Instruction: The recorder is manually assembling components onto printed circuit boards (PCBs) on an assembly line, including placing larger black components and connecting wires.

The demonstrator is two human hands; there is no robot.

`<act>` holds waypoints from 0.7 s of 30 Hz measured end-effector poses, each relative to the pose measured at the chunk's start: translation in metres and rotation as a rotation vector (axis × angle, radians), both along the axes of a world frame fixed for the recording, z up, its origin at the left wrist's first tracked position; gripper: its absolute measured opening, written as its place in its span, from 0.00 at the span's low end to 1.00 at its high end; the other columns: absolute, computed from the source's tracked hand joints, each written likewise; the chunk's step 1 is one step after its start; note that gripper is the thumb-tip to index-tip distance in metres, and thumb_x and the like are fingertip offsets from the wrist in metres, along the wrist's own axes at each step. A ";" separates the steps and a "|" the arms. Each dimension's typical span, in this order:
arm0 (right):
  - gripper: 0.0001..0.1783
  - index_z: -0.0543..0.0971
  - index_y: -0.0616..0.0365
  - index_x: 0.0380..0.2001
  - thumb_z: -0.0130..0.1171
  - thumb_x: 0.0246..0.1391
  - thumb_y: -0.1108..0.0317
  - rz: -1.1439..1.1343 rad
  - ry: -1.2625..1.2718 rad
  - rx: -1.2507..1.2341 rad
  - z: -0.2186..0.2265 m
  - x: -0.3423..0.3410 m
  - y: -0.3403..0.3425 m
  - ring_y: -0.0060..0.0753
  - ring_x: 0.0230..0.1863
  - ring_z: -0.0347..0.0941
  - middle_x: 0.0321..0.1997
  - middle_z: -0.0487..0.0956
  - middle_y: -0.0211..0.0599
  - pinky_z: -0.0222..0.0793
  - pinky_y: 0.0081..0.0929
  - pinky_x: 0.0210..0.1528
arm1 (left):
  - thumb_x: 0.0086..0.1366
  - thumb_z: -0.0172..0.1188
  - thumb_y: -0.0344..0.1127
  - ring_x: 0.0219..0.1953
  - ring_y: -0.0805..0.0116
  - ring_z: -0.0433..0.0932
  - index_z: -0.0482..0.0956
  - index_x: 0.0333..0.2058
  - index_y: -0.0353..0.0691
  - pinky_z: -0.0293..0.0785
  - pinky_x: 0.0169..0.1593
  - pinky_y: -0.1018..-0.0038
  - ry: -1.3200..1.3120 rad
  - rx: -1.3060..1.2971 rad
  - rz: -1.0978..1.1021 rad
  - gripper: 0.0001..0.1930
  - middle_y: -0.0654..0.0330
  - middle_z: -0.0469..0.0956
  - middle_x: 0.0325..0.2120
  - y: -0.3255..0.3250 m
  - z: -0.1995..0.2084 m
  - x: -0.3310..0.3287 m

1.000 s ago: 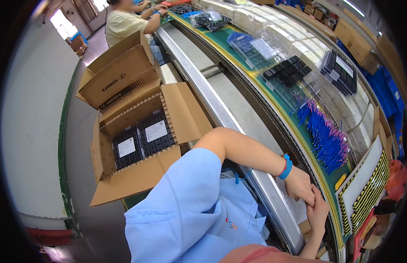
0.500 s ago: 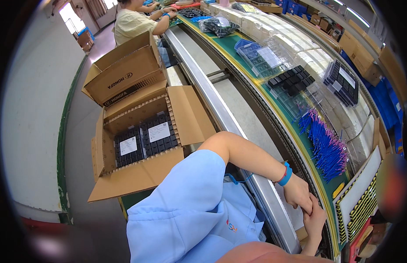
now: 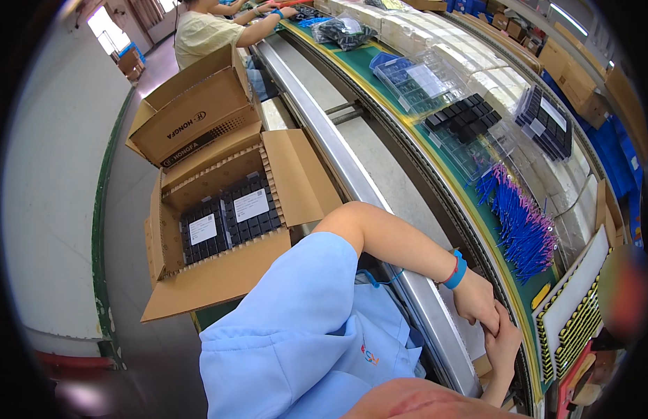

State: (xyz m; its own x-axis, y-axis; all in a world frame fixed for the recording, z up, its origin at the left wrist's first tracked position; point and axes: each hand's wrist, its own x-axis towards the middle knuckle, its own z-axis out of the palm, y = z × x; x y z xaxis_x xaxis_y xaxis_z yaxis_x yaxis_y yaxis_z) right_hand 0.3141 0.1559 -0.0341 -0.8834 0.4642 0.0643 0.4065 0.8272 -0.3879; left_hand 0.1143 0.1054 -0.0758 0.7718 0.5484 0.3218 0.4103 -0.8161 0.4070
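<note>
My left hand (image 3: 476, 300), with a blue band (image 3: 457, 271) at its wrist, meets my right hand (image 3: 503, 343) above the conveyor's near edge. The fingers of both are curled and pressed together where they touch. Anything pinched between them is hidden. Beyond them, a bundle of blue wires with pink ends (image 3: 519, 230) lies on the green work surface (image 3: 446, 167). Closest to my right hand are a yellow tool handle (image 3: 540, 296) and a white panel edged with rows of yellow-and-black parts (image 3: 575, 307).
An open cardboard box (image 3: 219, 283) with labelled trays of black parts (image 3: 251, 209) stands at left. A metal rail (image 3: 352, 167) runs alongside me. Clear plastic cases (image 3: 414, 87), black blocks (image 3: 463, 119) and stacked trays (image 3: 545, 124) sit farther along. Another person (image 3: 205, 35) works at the far end.
My hands stay together at nearly the same spot, with only a slight shift of the fingers. The whole view has moved a little.
</note>
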 end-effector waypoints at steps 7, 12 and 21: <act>0.27 0.75 0.53 0.52 0.62 0.45 0.73 0.012 0.008 0.014 0.001 -0.001 0.000 0.54 0.30 0.78 0.27 0.79 0.52 0.72 0.40 0.33 | 0.59 0.59 0.34 0.42 0.53 0.77 0.67 0.54 0.49 0.74 0.39 0.56 0.011 0.005 0.012 0.23 0.61 0.75 0.46 0.000 0.001 0.000; 0.27 0.75 0.53 0.52 0.62 0.45 0.73 0.008 0.011 0.019 0.002 -0.001 -0.001 0.54 0.30 0.78 0.27 0.79 0.52 0.72 0.41 0.33 | 0.59 0.59 0.35 0.42 0.54 0.78 0.67 0.54 0.49 0.75 0.39 0.56 0.020 0.007 0.017 0.23 0.61 0.75 0.46 0.000 0.002 0.000; 0.27 0.74 0.53 0.52 0.62 0.45 0.73 0.005 0.010 0.023 0.002 -0.001 -0.001 0.54 0.30 0.77 0.27 0.79 0.52 0.71 0.41 0.32 | 0.59 0.59 0.35 0.42 0.54 0.78 0.68 0.54 0.49 0.75 0.38 0.57 0.008 0.017 0.020 0.23 0.61 0.75 0.47 0.000 0.001 0.000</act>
